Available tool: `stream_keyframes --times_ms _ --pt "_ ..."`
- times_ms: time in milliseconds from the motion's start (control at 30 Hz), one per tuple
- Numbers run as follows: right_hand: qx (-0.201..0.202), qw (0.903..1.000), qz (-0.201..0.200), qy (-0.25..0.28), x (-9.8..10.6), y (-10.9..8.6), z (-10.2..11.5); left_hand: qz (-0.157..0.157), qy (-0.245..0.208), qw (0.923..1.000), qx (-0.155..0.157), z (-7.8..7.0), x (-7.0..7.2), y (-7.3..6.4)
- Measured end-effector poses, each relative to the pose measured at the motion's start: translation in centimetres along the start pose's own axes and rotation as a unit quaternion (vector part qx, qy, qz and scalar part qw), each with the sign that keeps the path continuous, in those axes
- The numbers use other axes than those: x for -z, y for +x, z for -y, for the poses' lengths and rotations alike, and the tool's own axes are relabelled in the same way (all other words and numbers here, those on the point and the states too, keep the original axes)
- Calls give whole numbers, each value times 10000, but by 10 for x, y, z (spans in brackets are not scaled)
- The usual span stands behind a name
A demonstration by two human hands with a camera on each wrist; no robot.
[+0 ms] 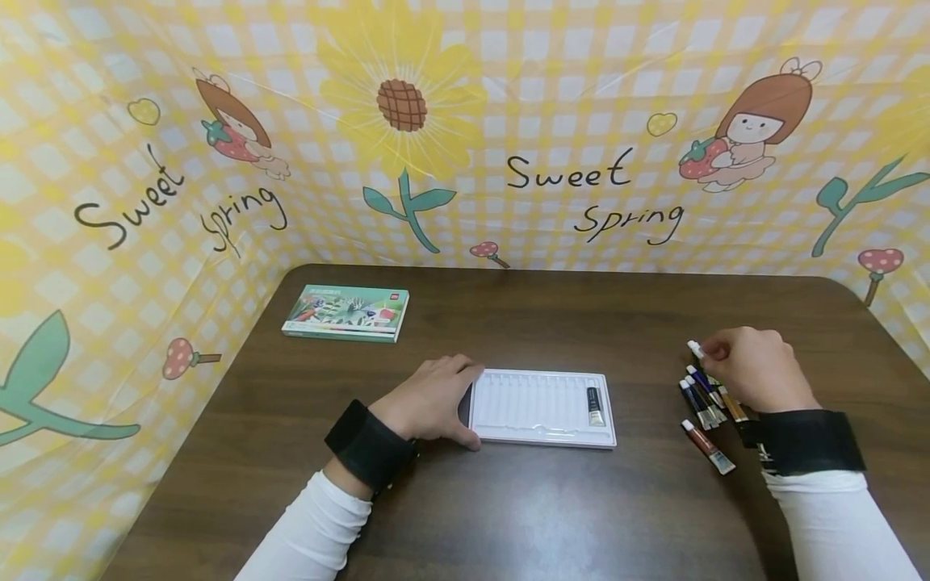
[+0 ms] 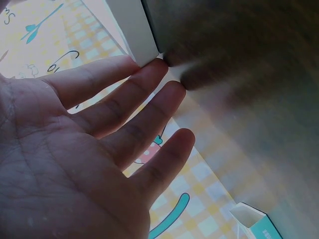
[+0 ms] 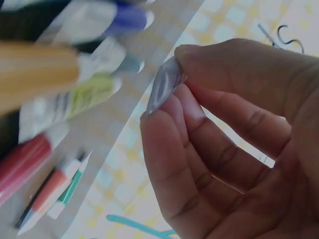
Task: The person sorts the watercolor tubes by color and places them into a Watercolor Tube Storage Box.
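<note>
white tray [image 1: 538,413], left of loose tubes [image 1: 697,406] | left hand [image 1: 430,399] spread, fingers straight against its left end, likely steadying it | right hand [image 1: 759,371] pinching white-capped tube [image 1: 695,349] at their far side

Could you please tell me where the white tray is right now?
In the head view, the white tray lies near the picture's middle on the table, between the left hand at its left end and the paint tubes farther right.

Tray [image 1: 530,406]: on table [image 1: 508,508], left of tube pile [image 1: 705,389].
Lone tube [image 1: 595,406]: in tray, right end.
Box [image 1: 347,313]: on table, behind tray, to its left.
Front tube [image 1: 708,447]: before tube pile.
</note>
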State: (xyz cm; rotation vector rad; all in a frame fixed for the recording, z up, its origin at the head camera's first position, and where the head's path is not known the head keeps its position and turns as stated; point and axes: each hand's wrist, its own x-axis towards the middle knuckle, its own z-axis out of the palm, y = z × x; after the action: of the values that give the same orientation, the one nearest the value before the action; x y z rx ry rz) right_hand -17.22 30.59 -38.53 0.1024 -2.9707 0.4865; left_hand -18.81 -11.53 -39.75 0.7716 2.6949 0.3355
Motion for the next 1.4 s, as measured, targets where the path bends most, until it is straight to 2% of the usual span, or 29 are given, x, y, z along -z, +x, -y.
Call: stream_keyframes --times_ms 333,800,1167,1400 --pt "371 9993 47 28 -12 4 22 -10 -21 10000 -4 -1 1 -1" --pt "426 9988 8 228 -23 -2 61 -17 -33 10000 10 0 0 0" --pt "510 9976 149 439 -32 -8 84 -6 29 10000 -16 0 1 -1" --pt "707 9964 41 470 -36 -11 94 -19 65 10000 -26 0 1 0"
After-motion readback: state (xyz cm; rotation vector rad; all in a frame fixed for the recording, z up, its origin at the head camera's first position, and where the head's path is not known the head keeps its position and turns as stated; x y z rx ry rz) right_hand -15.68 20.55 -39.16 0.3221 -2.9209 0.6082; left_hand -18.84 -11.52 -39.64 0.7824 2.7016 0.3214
